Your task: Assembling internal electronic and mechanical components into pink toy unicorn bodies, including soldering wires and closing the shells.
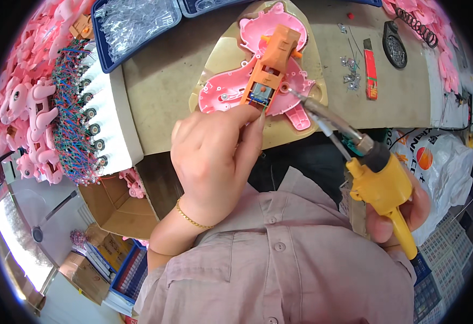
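Observation:
An orange plastic gearbox [279, 51] with a small motor [261, 93] at its near end lies across a pink toy shell half [223, 89]. The shell rests in a tan moulded holder [207, 67]. My left hand [209, 148] is closed in a pinch at the gearbox's motor end; whatever is between the fingertips is hidden. On the right, my right hand [417, 208] grips a yellow soldering gun [382, 181]. Its metal tip points left, close to the shell's right side and short of the motor. A thin tube runs beneath the barrel.
Blue trays [107, 54] of clear plastic parts stand at the back. Pink toy bodies [42, 108] and bundled wires [70, 108] crowd the left. A red cutter knife [371, 75], small clear pieces [351, 75] and a coiled spring stand [417, 27] lie right. An open carton [117, 205] sits below.

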Available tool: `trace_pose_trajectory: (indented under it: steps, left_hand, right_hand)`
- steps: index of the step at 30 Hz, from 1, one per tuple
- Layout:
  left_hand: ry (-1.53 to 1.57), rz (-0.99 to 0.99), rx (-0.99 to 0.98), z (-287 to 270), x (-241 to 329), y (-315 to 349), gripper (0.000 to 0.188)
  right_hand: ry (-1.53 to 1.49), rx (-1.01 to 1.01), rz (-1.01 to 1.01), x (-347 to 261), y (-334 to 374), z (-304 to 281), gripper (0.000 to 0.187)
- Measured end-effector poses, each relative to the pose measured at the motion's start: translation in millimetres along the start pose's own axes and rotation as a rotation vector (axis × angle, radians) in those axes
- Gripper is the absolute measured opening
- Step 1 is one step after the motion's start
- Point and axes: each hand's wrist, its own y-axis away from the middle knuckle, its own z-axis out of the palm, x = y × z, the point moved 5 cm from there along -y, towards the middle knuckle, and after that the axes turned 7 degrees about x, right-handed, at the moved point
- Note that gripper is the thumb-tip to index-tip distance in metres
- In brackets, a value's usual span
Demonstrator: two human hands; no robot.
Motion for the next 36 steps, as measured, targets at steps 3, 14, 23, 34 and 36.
trace_pose_trajectory:
  steps: [3,14,23,34,36]
  left_hand:
    - [-0.002,0.260,0.115,3,9,-3,0.016]
    - [-0.027,0.204,0.136,4,-1,8,0.021]
    - [-0.075,0.156,0.208,8,-7,9,0.020]
    - [-0.057,0.147,0.162,7,-4,8,0.015]
    - [-0.049,0.147,0.157,8,-3,7,0.015]
  right_hand:
    - [0.048,0.014,-0.049,0,-1,1,0.078]
    - [0.101,0.073,0.061,4,7,-5,0.075]
    - [0.038,-0.143,0.067,4,-10,14,0.075]
    - [-0.013,-0.027,-0.004,12,-18,29,0.064]
    - [-0.049,0.031,-0.024,11,-19,29,0.057]
